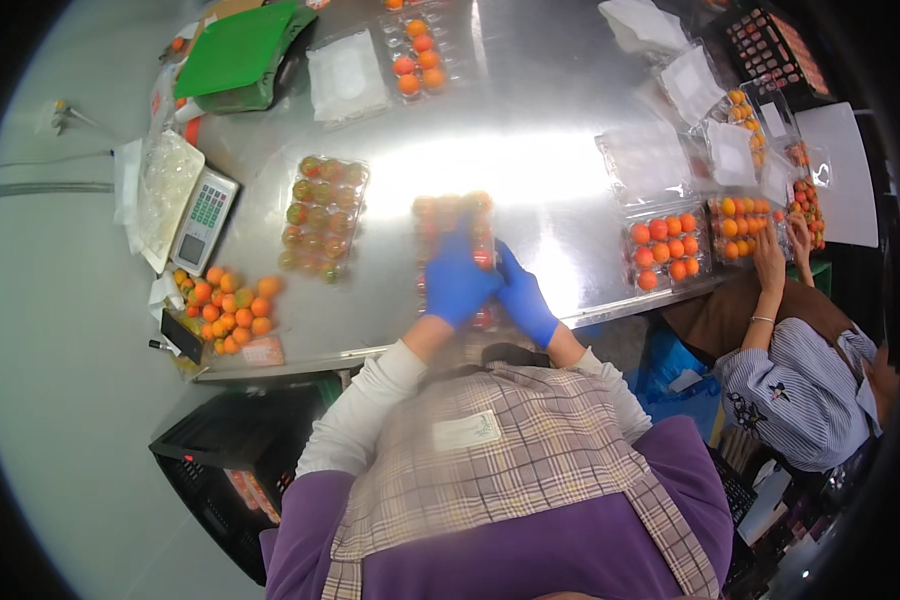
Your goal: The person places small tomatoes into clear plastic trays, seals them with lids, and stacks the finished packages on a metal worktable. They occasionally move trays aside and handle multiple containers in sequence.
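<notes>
A clear plastic clamshell of red and greenish tomatoes [482, 217] lies on the steel table [547, 187] in front of me. Over its middle and near end is my left hand [457, 281], in a blue glove. My right hand [525, 296], gloved too, is at the pack's right side, its fingertips close to the left hand. Blur hides whether either hand grips the pack. To the left rests another clear pack of green-red tomatoes [319, 217]. Loose orange tomatoes [232, 307] are heaped at the table's left corner.
A digital scale [202, 217] stands at left, near a green lid [236, 49]. Further packs of orange tomatoes [661, 247] line the right side, where a co-worker's hands [771, 259] are busy. White-lined empty trays [349, 75] lie farther back. The table's front edge [607, 307] is close to me.
</notes>
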